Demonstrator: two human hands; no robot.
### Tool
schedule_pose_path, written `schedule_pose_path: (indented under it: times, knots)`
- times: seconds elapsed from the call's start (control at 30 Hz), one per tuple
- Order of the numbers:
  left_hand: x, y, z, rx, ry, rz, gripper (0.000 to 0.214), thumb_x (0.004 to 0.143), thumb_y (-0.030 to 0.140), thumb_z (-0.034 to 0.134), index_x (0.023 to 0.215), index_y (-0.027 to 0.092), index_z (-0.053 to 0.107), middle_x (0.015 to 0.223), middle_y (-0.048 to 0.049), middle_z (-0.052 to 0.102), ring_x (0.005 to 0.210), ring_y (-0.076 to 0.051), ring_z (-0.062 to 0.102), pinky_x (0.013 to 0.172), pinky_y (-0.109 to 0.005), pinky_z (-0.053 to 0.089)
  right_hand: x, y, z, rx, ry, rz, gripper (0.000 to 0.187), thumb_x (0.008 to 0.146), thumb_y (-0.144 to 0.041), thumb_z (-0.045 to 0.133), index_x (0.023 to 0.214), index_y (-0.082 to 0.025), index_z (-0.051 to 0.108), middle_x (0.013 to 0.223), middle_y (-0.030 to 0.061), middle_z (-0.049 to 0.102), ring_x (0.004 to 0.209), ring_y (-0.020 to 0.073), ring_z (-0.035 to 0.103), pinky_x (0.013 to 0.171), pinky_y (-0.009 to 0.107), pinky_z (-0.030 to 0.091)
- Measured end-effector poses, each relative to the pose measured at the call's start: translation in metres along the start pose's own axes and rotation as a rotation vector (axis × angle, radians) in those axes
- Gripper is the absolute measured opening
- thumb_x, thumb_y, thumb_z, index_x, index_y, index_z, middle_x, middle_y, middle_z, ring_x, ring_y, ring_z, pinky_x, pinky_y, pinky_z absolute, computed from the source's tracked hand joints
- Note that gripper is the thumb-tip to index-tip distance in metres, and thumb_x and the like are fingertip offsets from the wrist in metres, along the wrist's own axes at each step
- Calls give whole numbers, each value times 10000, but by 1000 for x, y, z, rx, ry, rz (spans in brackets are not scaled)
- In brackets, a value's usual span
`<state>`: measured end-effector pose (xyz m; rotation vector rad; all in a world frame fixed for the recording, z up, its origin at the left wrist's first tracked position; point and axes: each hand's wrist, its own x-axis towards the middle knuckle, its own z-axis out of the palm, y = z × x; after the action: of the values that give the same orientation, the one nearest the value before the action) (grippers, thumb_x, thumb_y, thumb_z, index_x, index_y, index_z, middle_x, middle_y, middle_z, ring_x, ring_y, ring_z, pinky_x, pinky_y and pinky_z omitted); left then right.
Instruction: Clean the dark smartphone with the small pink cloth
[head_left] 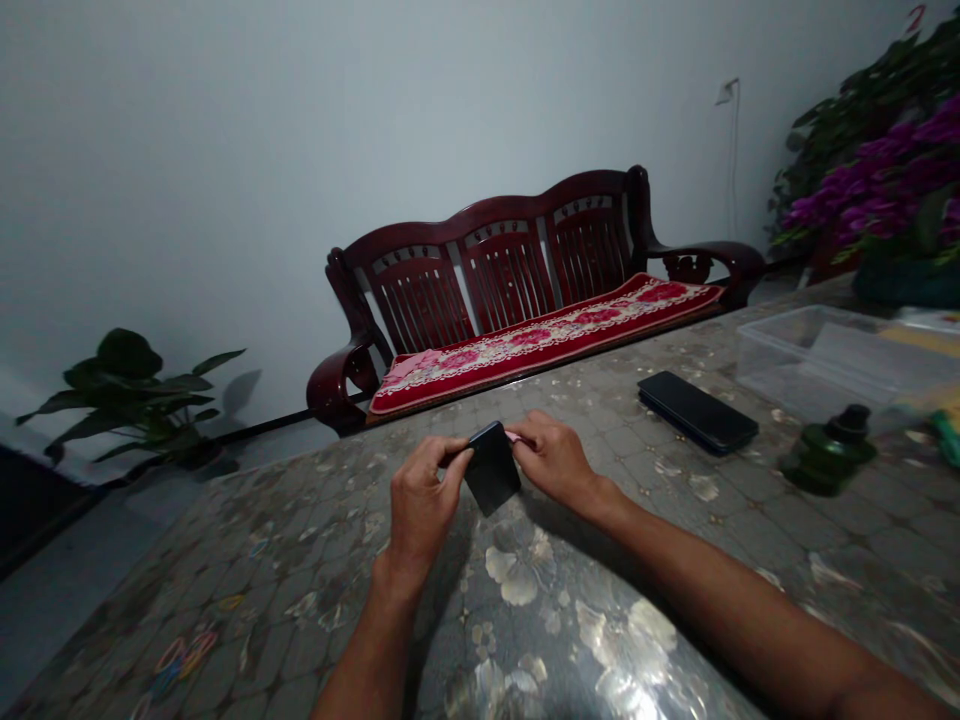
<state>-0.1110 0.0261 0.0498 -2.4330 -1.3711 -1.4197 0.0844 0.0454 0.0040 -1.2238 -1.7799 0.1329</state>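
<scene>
Both my hands are over the patterned table (570, 620), holding a small flat black object (492, 468) between them. My left hand (418, 500) pinches its left edge with curled fingers. My right hand (553, 458) is closed at its upper right edge, where a thin pink piece (513, 436) shows between the fingers; what that piece is I cannot make out. The black object is tilted, one corner pointing down towards the table.
A black phone (697, 411) lies on the table to the right. Further right stand a dark green bottle (828, 455) and a clear plastic box (840, 360). Coloured rubber bands (180, 655) lie near left. A wooden bench (525, 290) and plants stand beyond.
</scene>
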Motion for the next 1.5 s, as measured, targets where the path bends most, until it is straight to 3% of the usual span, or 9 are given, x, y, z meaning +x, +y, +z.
schedule_pose_path:
  times: [0.13,0.23,0.63,0.87,0.97,1.1,1.23,1.4,1.5]
  knots:
    - [1,-1,0,-6,4,-28,129,905,297,619,872,211,709,817,-20,719,766,-184,684,732,-280,519,1,-3,2,142,142,-1,289,882,-126,569,1045,-241,778,863,31,723,818,174,657,744,256,485]
    - [1,-3,1,-21,9,-52,149,906,312,620,858,210,718,826,-24,729,779,-188,690,731,-280,518,-1,-4,6,215,143,32,265,883,-143,579,1026,-237,781,870,33,730,810,173,663,745,261,493]
    - [5,-13,1,-15,-11,-195,144,888,332,640,897,210,717,850,-19,740,792,-192,698,720,-282,511,-25,17,23,89,-185,174,227,870,-169,585,892,-236,801,783,26,718,722,172,648,643,246,436]
    - [3,-8,-2,-7,-22,-137,141,890,320,630,885,212,721,839,-22,737,781,-193,693,719,-285,505,-19,4,21,390,76,170,227,890,-202,601,1006,-224,795,807,30,705,759,166,647,689,248,475]
    - [6,-5,-6,22,-71,-133,131,885,316,632,883,214,715,845,-22,740,782,-195,693,726,-287,496,-17,0,21,432,101,185,244,889,-210,602,1043,-217,791,824,33,706,758,162,642,699,243,474]
    - [14,-4,-9,53,-149,-185,119,868,307,635,877,218,714,850,-20,748,780,-197,692,724,-288,480,-21,10,26,408,-15,256,217,876,-199,611,966,-215,808,817,30,714,781,168,649,714,244,460]
    - [20,-16,-4,-64,-129,-308,162,824,357,652,849,211,718,827,-18,751,766,-198,689,720,-289,486,-26,24,30,292,-165,265,204,863,-183,612,849,-212,814,748,20,696,752,177,645,690,253,433]
    - [27,-35,7,-324,-98,-521,275,677,421,733,771,163,722,715,-31,721,649,-172,638,630,-271,477,-18,28,23,264,38,225,203,882,-237,612,940,-216,806,787,28,686,752,166,625,673,246,427]
    - [28,-40,14,-454,-161,-622,340,594,450,778,713,139,707,636,-21,678,560,-132,575,551,-240,437,-12,30,17,290,155,192,194,897,-290,622,950,-217,794,807,30,683,753,160,615,679,242,439]
